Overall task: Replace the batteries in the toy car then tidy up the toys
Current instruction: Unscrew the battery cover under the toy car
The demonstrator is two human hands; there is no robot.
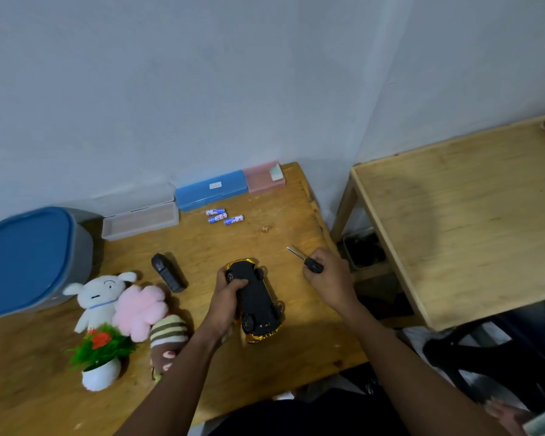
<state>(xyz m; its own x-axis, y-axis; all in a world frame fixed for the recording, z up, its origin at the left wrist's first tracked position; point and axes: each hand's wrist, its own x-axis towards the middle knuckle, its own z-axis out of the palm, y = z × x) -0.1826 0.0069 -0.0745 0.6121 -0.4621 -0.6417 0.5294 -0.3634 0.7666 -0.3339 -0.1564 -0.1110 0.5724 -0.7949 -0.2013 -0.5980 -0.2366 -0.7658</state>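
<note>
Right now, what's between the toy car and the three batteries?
Nothing: in the head view, only bare table wood lies between the toy car and the three batteries.

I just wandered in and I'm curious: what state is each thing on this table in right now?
Toy car: upside down, gripped by left hand.
Screwdriver: held in right hand, tip off the car.
Batteries: three, loose on table.
Clear box: open.
Blue box: closed.
Bin: lid on.
</note>
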